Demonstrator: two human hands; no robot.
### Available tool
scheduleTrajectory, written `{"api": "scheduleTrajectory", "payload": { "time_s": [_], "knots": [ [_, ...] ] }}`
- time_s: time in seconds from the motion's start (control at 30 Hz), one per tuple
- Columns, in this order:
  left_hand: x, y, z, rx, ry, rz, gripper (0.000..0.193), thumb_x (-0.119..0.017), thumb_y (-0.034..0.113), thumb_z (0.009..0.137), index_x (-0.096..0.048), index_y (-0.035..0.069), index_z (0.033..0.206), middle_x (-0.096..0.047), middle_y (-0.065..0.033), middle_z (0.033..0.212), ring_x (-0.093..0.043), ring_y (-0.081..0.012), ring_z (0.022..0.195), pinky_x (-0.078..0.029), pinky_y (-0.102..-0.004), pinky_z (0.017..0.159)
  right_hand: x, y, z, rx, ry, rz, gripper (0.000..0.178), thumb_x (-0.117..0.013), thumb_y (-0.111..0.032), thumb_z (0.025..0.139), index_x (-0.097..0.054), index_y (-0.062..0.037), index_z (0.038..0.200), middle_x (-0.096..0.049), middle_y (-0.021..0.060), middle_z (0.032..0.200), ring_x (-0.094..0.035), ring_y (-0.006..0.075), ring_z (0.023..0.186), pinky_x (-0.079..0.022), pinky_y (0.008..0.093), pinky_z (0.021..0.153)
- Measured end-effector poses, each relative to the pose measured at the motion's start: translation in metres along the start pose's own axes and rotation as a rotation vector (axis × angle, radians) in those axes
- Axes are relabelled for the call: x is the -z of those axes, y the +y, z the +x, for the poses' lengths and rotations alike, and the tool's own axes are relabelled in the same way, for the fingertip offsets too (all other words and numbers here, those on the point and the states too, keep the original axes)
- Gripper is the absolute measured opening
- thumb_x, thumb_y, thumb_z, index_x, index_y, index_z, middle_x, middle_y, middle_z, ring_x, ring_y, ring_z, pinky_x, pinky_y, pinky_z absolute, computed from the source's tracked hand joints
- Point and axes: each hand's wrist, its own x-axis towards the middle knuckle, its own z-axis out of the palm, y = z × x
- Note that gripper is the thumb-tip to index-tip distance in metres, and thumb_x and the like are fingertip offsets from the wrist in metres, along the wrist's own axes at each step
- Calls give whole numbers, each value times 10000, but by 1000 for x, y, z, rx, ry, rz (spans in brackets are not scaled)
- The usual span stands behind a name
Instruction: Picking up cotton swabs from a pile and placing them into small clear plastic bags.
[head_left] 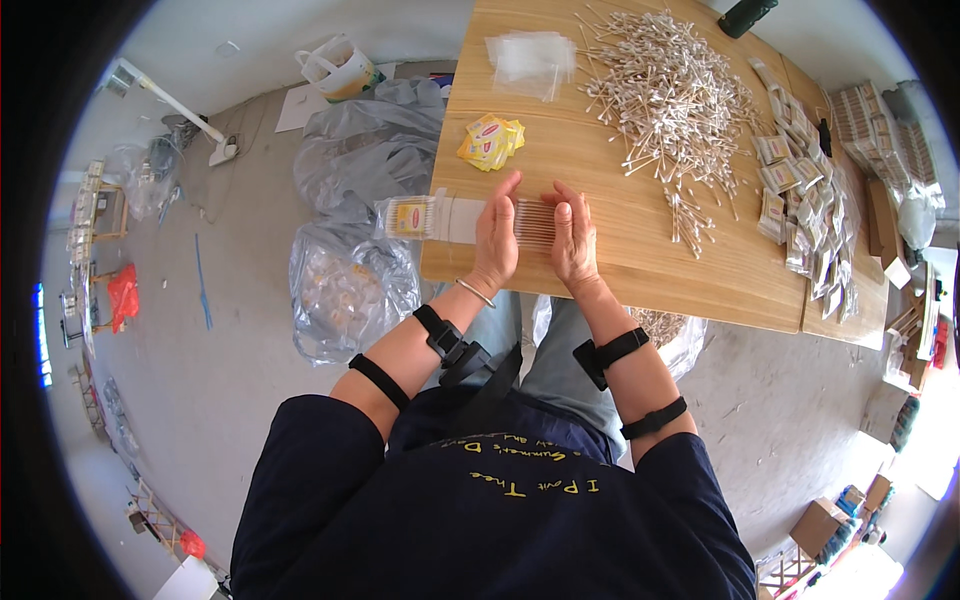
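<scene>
A row of cotton swabs [536, 222] lies side by side near the table's front edge, sticks running left to right. My left hand [496, 236] stands on edge at their left ends, fingers stretched out. At the right ends my right hand [575, 240] faces it, its fingers also straight, the thumb along the top. The palms border the row and hide the swab tips. Left of my left hand lie a white strip [462, 220] and a clear packet with a yellow card [408, 217]. Yellow cards [491, 142] lie in a small pile beyond.
A large heap of loose cotton swabs [670, 90] covers the table's far middle. Clear bags [532, 64] lie at the far left, filled packets [805, 200] at the right. Plastic sacks [350, 290] stand on the floor left of the wooden table [620, 280].
</scene>
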Motion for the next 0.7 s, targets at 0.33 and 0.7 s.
{"api": "scheduleTrajectory", "payload": {
  "time_s": [0.33,0.7],
  "knots": [
    [-4,-3,-2,-66,40,104,617,-319,470,1022,-455,-38,1344,-511,-172,1339,-467,-224,1237,-333,-319,1050,-10,-4,-3,-129,108,258,482,-368,-372,1022,-491,22,1273,-563,242,1235,-523,348,1193,-392,398,1019],
    [-5,8,1,-112,57,240,639,-309,485,1017,-435,-47,1348,-482,-183,1374,-427,-263,1294,-309,-348,1079,-2,-6,0,-1,-116,45,484,-338,-358,1023,-453,24,1297,-578,222,1196,-516,362,1170,-223,485,1118]
  ]
}}
